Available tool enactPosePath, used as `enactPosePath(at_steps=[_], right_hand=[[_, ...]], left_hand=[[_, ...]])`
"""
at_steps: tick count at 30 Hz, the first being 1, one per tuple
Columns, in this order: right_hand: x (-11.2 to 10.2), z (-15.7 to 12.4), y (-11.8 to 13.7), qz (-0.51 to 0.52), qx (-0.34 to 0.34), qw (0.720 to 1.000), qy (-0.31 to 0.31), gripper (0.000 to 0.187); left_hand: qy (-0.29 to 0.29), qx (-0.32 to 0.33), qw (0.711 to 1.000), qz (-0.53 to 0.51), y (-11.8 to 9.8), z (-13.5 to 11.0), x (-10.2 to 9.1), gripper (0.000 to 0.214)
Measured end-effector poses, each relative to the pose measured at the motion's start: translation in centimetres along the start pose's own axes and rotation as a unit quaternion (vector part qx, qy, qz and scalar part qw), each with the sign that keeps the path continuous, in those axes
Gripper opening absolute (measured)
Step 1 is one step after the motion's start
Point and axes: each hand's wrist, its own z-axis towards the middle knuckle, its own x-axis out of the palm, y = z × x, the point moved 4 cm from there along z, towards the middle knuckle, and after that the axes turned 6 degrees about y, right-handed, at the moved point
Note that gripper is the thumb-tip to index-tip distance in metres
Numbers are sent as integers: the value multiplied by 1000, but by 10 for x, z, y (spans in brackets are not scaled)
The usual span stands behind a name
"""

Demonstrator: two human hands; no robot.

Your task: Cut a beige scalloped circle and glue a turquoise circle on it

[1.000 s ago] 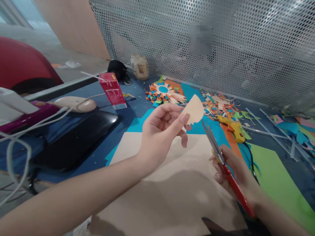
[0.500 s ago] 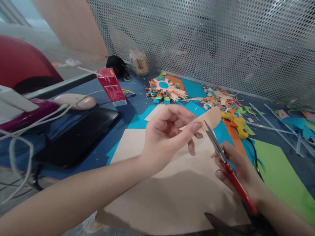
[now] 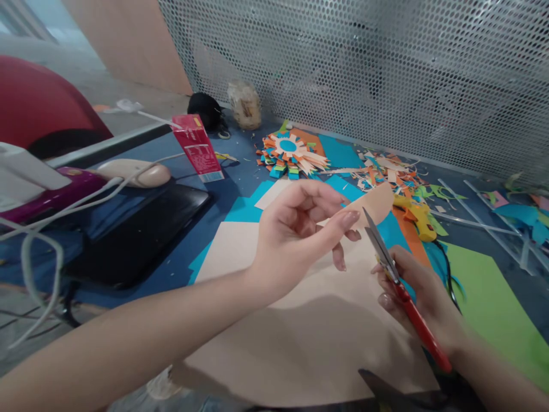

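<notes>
Your left hand [image 3: 291, 246] pinches the small peach paper piece [image 3: 377, 203], up over the big beige sheet's [image 3: 317, 332] far edge. Your right hand [image 3: 424, 294] grips the red-handled scissors [image 3: 418, 320] over the sheet's right side; tips overlap the piece, can't tell contact. Paper flower [image 3: 288, 146]: beyond the sheet. Green paper [image 3: 493, 303]: right of it.

The scene is viewed from the person's head, on the near side of the large beige sheet [image 3: 309, 337]. The lens is pointed forward and down across the worktop [image 3: 171, 280]; the left hand [image 3: 295, 240] and right hand [image 3: 429, 300] are framed close, above the sheet, and the perforated metal screen [image 3: 355, 74] farther off, beyond it.
</notes>
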Motion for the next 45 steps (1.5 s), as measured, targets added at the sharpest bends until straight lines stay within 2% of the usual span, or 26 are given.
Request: enactPosePath(at_steps=[3, 7, 13, 19, 22, 26, 32, 45], right_hand=[[1, 0, 0, 10, -4, 999, 38, 28], [0, 1, 0, 7, -3, 999, 31, 25], [2, 1, -2, 0, -16, 1000, 16, 28], [3, 1, -6, 15, 4, 1000, 25, 28], [2, 1, -7, 8, -9, 1000, 7, 27], [2, -1, -8, 5, -31, 1000, 2, 23], [1, 0, -11, 20, -9, 1000, 12, 21], [1, 0, -11, 14, -21, 1000, -2, 20]], left_hand=[[-7, -7, 1000, 15, 0, 0, -1, 14], [-11, -3, 999, 32, 0, 0, -2, 15], [0, 5, 1000, 6, 0, 1, -1, 13], [10, 5, 1000, -12, 1, 1, -1, 13], [12, 2, 1000, -15, 2, 2, 0, 13], [17, -15, 1000, -16, 3, 1, 1, 12], [27, -52, 998, -27, 5, 1, 3, 11], [37, -99, 993, -53, 10, 0, 6, 21]])
